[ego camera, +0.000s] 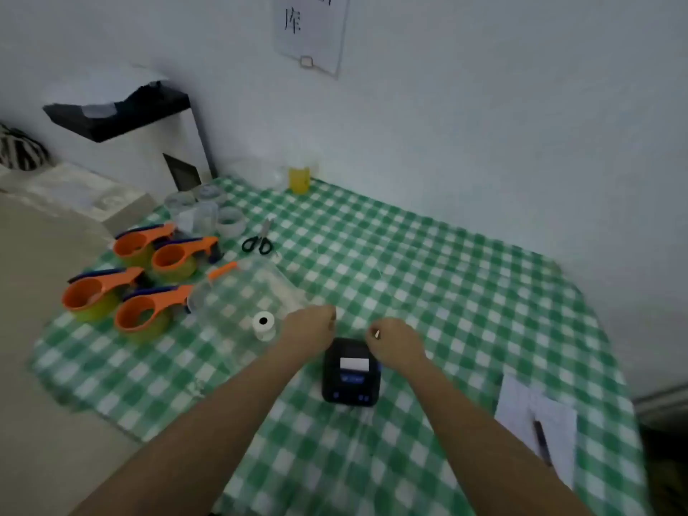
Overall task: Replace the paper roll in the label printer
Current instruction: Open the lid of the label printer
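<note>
The small black label printer [352, 381] stands on the green checked tablecloth [446, 292], with a white strip of paper [354, 364] showing on its top. My left hand [308, 331] is curled shut just beyond the printer's far left corner, with nothing visible in it. My right hand [395, 342] hovers over the far right corner, fingers pinched on a small white scrap [377, 334]. A white paper roll [263, 324] stands on end to the left of my left hand, inside a clear plastic tray [238, 292].
Several orange tape dispensers [141, 281] sit at the left by the table edge. Black-handled scissors [258, 240], clear tape rolls [231, 219] and a yellow cup [299, 179] lie further back. White sheets with a pen [540, 433] rest at the right edge.
</note>
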